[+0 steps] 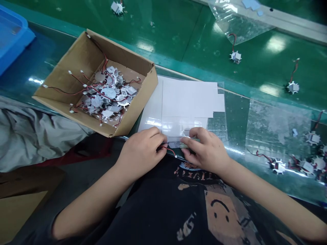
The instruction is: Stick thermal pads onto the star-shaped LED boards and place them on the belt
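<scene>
My left hand (144, 148) is closed at the near edge of the white sheet, its fingertips pinched together. From them comes a red and black wire (170, 149) ending in a small white connector; the part it belongs to is mostly hidden by the fingers. Across a small gap, my right hand (206, 149) bends its fingers and thumb together over the same edge. A pale, clear-looking bit shows at its fingertips, too small to name. Beneath both hands lies the white sheet (189, 98), cut in steps along its right side, on a clear gridded backing (219, 124).
A cardboard box (135, 115) at left holds many silver wired parts (108, 93). More wired parts (278, 166) lie at right, beside a clear film (276, 129). Others sit on the green surface (178, 37) beyond. A blue bin (15, 34) stands far left.
</scene>
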{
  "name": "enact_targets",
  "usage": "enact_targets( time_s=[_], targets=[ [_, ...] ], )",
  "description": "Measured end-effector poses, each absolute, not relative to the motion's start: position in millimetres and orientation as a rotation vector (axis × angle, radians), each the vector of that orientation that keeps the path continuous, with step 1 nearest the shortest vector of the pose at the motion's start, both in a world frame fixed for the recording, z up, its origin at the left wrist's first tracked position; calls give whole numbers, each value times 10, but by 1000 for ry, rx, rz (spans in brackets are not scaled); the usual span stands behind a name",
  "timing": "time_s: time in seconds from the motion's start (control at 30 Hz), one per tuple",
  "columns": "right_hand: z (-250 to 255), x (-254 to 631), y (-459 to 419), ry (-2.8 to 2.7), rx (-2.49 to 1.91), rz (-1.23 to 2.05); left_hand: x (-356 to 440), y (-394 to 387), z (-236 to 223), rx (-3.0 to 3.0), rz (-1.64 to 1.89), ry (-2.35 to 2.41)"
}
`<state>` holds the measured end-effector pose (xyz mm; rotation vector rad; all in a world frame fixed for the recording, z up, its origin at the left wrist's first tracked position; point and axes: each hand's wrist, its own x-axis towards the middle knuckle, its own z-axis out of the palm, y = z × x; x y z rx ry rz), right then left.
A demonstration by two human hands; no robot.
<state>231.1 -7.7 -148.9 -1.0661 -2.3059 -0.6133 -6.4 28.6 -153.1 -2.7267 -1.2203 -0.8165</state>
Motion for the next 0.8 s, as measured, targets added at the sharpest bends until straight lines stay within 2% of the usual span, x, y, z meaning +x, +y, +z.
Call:
enact_targets(
  time_s=[0.47, 0.67, 0.8],
  targets=[
    [-1337, 2515, -311, -2208, -1104, -582, 24, 228, -1433, -2742, -706, -1461],
    [-1388, 3086, -414, -1839, -1455, -731, 52, 229, -1388, -2809, -658, -1597],
    [-1455, 3126, -473, -1768, -1686, -849, 65, 240, -1391, -2807, -661, -1642]
  ],
)
